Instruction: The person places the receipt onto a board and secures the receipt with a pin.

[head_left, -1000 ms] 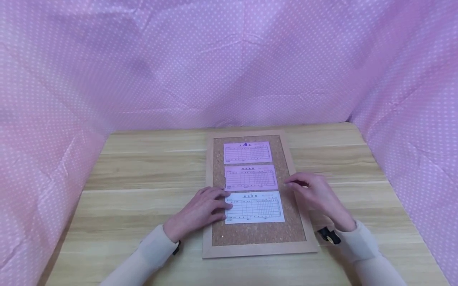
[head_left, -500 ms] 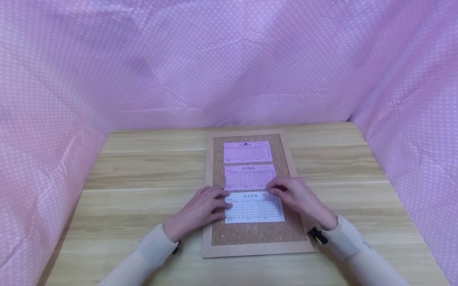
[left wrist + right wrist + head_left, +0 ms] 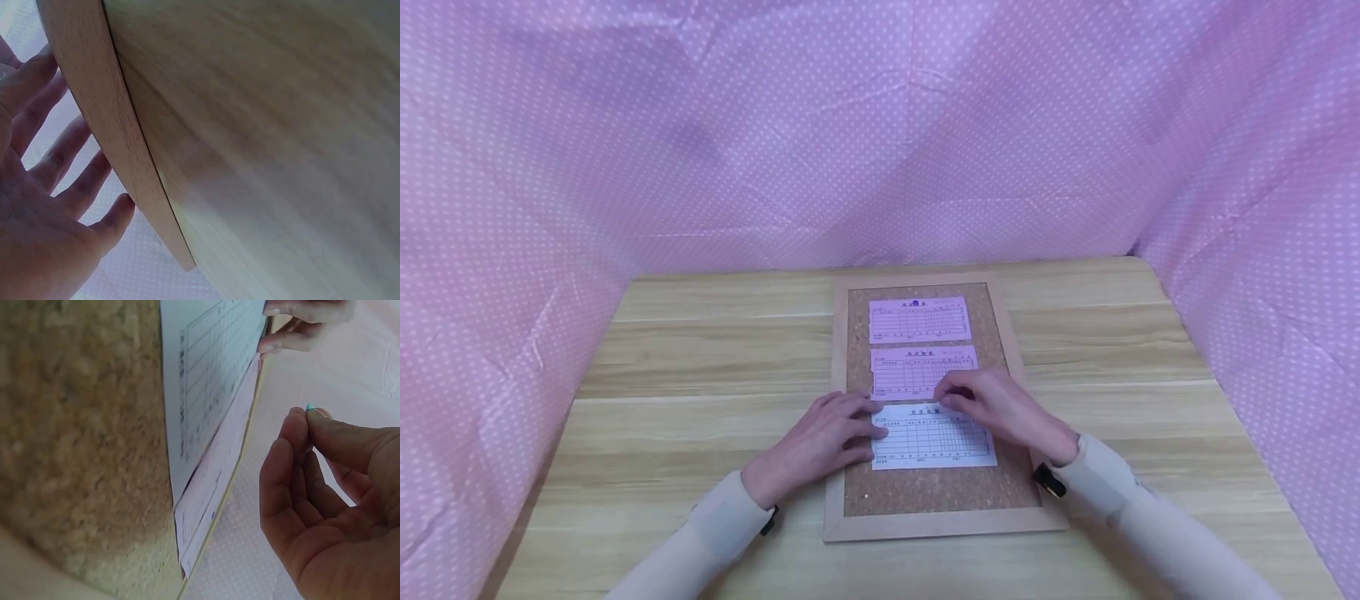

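Note:
On a wood-framed cork board (image 3: 940, 490) lie a white receipt slip (image 3: 917, 442) and two pink slips above it, the middle slip (image 3: 902, 373) and the top slip (image 3: 910, 323). A round purple tack (image 3: 915, 302) shows at the top slip's upper edge. My left hand (image 3: 816, 437) spreads its fingers over the board's left frame, fingertips resting on the white slip's left edge. Between thumb and forefinger, my right hand (image 3: 1000, 408) pinches a small teal thumbtack (image 3: 310, 407), mostly hidden by the fingertips. That hand is over the white slip's upper edge, covering part of the middle slip.
The board lies on a wood-grain table (image 3: 700, 350), right of its middle. Pink dotted cloth (image 3: 880, 150) hangs behind the table and along both sides. Dark straps (image 3: 1049, 481) show at the wrists.
My right hand has moved left from the board's right frame to the upper edge of the white slip, still pinching. The left hand stays in place.

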`<state>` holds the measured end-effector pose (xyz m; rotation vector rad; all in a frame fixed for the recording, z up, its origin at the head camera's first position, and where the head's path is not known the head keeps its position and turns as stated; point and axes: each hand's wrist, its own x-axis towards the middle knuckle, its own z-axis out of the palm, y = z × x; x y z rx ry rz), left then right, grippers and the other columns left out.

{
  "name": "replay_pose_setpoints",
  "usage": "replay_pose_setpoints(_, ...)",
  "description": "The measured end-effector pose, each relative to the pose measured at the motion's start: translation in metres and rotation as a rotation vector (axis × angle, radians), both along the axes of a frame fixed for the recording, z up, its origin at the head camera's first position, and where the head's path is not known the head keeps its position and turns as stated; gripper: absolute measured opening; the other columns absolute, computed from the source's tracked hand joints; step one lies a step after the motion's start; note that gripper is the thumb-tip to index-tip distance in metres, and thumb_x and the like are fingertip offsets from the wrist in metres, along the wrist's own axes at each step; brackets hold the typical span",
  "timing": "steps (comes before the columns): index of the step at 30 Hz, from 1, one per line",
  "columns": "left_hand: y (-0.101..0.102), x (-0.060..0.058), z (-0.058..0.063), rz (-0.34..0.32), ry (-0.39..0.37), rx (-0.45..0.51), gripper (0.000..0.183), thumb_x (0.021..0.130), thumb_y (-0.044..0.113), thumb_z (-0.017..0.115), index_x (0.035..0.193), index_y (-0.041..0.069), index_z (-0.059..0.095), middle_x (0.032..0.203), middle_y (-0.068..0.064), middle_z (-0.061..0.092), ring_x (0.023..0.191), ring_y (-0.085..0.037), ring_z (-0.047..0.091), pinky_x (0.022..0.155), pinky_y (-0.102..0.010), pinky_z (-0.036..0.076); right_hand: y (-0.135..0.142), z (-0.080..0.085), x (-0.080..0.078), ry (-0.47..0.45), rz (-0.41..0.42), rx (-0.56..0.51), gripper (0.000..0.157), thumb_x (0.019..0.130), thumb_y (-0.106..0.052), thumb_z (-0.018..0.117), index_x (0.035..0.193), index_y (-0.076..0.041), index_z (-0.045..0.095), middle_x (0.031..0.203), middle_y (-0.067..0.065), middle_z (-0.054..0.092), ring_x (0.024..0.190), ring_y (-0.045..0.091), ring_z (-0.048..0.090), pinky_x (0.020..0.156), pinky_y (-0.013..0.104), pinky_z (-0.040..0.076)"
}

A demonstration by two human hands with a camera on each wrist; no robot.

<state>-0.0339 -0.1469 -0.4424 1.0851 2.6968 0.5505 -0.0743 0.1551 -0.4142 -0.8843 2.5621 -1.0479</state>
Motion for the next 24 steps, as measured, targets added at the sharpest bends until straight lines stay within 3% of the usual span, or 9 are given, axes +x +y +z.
replay_pose_setpoints(16, -0.001, 0.0, -0.001, -0.009, 0.024, 0.019, 0.035, 0.089, 0.034, 0.082, 0.121, 0.021, 0.078, 0.142, -0.004, 0.062, 0.136, -0.028, 0.05, 0.113, -0.058, 0.037, -0.017, -0.006, -0.017, -0.035, 0.035, 0.131, 0.012, 0.094, -0.007, 0.072, 0.097, -0.015, 0.08, 0.094, -0.004, 0.076, 0.079, 0.007, 0.061, 0.07, 0.026, 0.049)
replay_pose_setpoints(24, -0.001, 0.0, -0.003, -0.009, 0.028, 0.021, 0.034, 0.089, 0.034, 0.081, 0.121, 0.023, 0.078, 0.143, -0.004, 0.061, 0.137, -0.027, 0.05, 0.113, -0.057, 0.037, -0.021, -0.008, -0.02, -0.103, 0.042, 0.156, 0.014, 0.094, -0.005, 0.071, 0.097, -0.015, 0.08, 0.087, -0.006, 0.073, 0.066, 0.007, 0.054, 0.059, 0.026, 0.043)
